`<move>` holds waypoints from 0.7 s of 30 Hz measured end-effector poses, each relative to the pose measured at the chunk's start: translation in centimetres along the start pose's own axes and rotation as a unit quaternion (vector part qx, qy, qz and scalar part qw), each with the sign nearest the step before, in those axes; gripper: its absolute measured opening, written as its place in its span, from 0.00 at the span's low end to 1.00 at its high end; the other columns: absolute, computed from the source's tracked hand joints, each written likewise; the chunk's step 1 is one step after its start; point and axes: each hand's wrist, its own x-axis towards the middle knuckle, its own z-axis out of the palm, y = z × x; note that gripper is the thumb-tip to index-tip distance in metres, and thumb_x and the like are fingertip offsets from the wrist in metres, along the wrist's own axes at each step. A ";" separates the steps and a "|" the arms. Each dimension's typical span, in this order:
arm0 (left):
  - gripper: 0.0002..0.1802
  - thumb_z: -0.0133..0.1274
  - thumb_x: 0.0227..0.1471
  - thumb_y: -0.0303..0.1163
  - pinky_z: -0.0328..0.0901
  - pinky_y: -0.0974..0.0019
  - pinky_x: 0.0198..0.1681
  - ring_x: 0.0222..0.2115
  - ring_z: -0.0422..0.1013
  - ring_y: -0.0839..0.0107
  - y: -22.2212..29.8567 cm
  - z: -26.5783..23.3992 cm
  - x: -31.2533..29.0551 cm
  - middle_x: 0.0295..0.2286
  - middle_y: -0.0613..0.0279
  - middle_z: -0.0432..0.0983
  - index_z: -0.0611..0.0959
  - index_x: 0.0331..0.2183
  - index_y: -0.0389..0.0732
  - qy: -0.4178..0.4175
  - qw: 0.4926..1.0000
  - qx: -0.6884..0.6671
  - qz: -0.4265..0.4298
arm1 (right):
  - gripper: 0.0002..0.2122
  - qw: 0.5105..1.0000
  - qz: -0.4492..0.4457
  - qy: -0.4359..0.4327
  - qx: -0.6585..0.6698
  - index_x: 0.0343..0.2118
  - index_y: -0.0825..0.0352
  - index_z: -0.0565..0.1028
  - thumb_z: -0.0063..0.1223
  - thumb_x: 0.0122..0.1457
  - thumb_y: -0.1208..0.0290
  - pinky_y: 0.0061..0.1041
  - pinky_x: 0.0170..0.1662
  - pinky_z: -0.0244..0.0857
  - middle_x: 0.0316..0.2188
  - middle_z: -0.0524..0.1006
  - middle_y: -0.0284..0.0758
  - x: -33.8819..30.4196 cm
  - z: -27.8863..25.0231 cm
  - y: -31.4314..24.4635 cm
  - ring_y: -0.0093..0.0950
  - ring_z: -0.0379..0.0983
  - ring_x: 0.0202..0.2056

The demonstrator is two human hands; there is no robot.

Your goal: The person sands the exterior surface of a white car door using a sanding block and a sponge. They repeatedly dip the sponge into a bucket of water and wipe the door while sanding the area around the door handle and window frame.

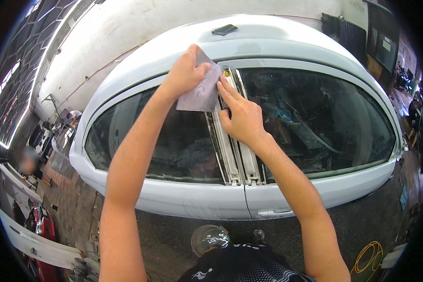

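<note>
My left hand (185, 75) pinches a thin grey rectangular sheet (197, 99), thumb on its face. The sheet looks wet and hangs in front of the left window (174, 145) of a pale car (305, 40). My right hand (242, 115) has its index and middle fingers stretched upward against the upper part of the pillar (232, 162) between the two side windows. Those fingertips lie close beside the sheet's right edge; whether they touch it I cannot tell. A small yellow spot (227, 74) shows at the pillar's top. Bare metal strips run down the pillar.
A dark folded piece (224, 29) lies on the roof. Near my feet stands a round bucket (207, 238) with shiny liquid. A yellow hose (369, 256) coils at lower right. Car parts and a person (29, 160) are on the left; dark panels (345, 33) lean at the back right.
</note>
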 end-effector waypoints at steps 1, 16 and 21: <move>0.19 0.58 0.54 0.32 0.66 0.57 0.48 0.40 0.72 0.55 -0.7 -0.3 0.7 0.37 0.44 0.77 0.75 0.44 0.31 -0.012 0.999 0.001 0.034 | 0.31 1.000 -0.002 0.003 -0.001 0.61 0.66 0.71 0.51 0.49 0.71 0.37 0.42 0.77 0.65 0.68 0.37 0.1 0.1 -0.1 0.39 0.82 0.40; 0.19 0.59 0.57 0.42 0.64 0.64 0.48 0.40 0.70 0.70 -4.2 -1.3 3.6 0.36 0.60 0.77 0.77 0.44 0.40 -0.147 0.983 -0.088 0.071 | 0.29 0.998 0.013 0.044 -0.044 0.58 0.62 0.75 0.51 0.48 0.74 0.30 0.38 0.77 0.63 0.72 0.32 0.1 1.1 -0.5 0.33 0.83 0.36; 0.21 0.59 0.57 0.42 0.65 0.61 0.50 0.42 0.71 0.65 -2.0 -1.8 4.0 0.39 0.55 0.78 0.77 0.46 0.40 -0.146 0.985 -0.024 0.086 | 0.30 0.997 0.020 0.043 -0.057 0.59 0.62 0.75 0.51 0.48 0.73 0.30 0.39 0.77 0.63 0.72 0.31 0.2 1.2 -0.2 0.33 0.83 0.36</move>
